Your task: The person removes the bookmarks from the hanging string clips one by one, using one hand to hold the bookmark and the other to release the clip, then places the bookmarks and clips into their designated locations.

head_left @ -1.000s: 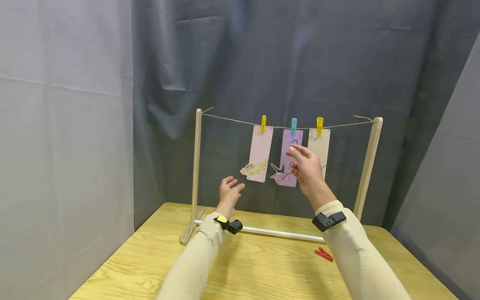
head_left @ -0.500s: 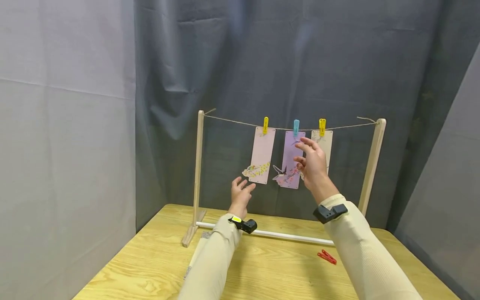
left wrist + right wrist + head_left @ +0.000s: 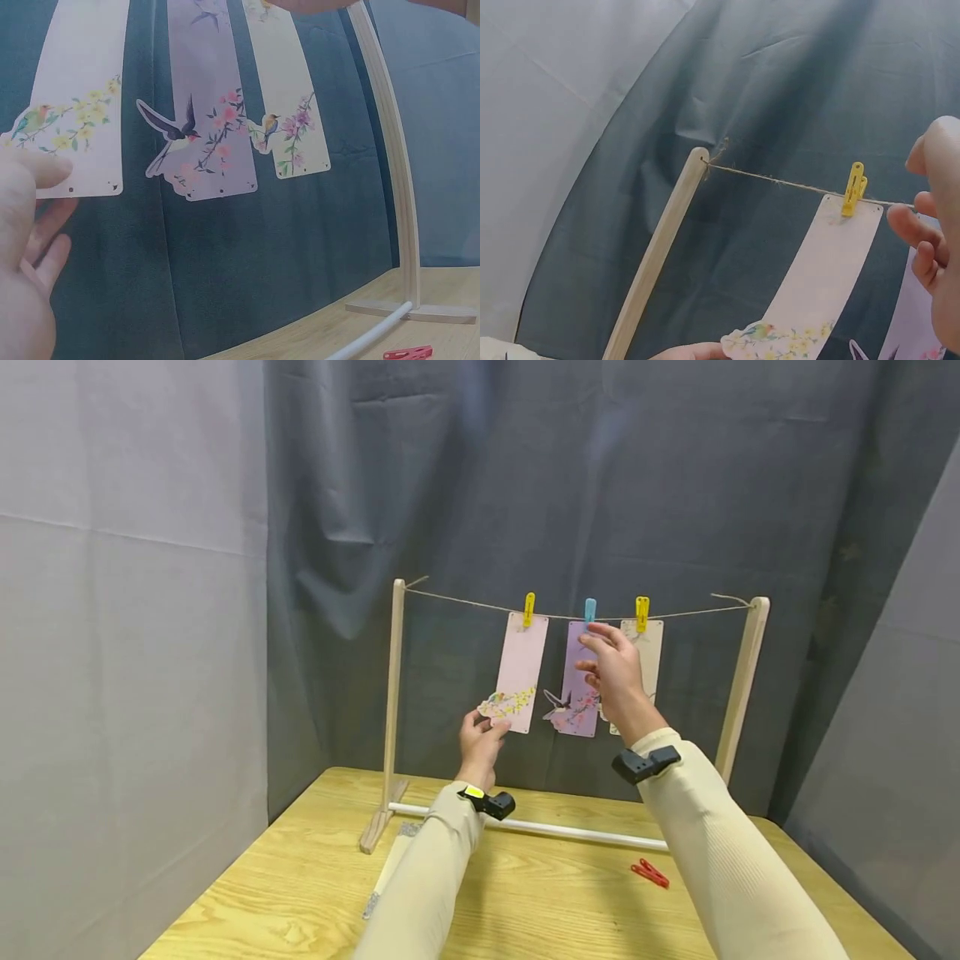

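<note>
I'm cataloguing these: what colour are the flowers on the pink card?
Yellow flowers, clearest in the left wrist view.

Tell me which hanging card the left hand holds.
The pink card, leftmost in the head view: the left hand pinches its lower end. The purple card and cream card hang clear of that hand.

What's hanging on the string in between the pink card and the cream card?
The purple card hangs between the pink card and the cream card. The head view and the left wrist view both show it.

Pale pink card [image 3: 521, 656], yel-flwr print, hangs clipped, btm pinched
</note>
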{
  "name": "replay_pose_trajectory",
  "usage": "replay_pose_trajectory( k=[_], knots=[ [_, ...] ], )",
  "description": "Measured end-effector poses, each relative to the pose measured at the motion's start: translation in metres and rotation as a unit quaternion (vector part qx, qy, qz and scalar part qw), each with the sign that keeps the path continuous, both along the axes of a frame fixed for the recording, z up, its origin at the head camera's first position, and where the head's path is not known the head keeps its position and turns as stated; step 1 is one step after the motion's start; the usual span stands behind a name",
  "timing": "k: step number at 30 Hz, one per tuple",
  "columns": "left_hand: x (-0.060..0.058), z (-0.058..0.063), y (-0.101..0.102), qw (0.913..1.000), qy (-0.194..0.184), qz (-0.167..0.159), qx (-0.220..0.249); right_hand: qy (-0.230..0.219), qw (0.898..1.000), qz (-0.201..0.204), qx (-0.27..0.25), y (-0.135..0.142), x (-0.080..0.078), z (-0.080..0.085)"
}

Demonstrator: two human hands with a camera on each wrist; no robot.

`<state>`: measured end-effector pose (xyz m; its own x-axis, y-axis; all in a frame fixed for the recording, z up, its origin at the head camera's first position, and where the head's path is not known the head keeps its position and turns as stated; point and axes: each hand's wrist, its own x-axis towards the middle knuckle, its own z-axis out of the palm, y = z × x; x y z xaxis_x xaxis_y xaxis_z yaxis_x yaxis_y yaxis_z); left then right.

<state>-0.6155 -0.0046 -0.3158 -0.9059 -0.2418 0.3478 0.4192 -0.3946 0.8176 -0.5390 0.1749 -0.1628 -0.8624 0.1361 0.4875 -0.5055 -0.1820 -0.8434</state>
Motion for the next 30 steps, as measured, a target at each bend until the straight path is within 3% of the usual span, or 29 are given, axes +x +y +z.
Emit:
replay_pose_trajectory(
  k=[2,4,7,10,14,18,23,30],
  knots=[
    [0.0,0.0,-0.002,0.9999,0.006,-0.011,-0.004,0.009,0.999,-0.015,0.036,-0.002,-0.001,0.002],
    [0.002,0.0,-0.005,0.9998,0.008,-0.018,-0.005,0.022,0.994,-0.031,0.106,-0.004,-0.002,0.004],
    [0.006,0.002,-0.014,0.9998,0.009,-0.017,-0.009,0.039,0.975,-0.042,0.213,-0.009,-0.008,0.007],
    [0.009,0.002,-0.021,0.9996,0.012,-0.02,-0.014,0.049,0.961,-0.037,0.268,-0.014,-0.014,0.009],
    [0.01,-0.001,-0.025,0.999,0.016,-0.036,-0.022,0.046,0.955,-0.043,0.29,-0.019,-0.023,0.011],
    [0.013,-0.006,-0.024,0.9987,0.021,-0.04,-0.022,0.055,0.954,-0.05,0.289,-0.027,-0.032,0.015],
    [0.018,-0.011,-0.017,0.9985,0.022,-0.046,-0.022,0.059,0.956,-0.053,0.282,-0.038,-0.04,0.025],
    [0.021,-0.014,-0.003,0.9969,0.038,-0.06,-0.034,0.045,0.946,-0.06,0.316,-0.041,-0.048,0.043]
  ],
)
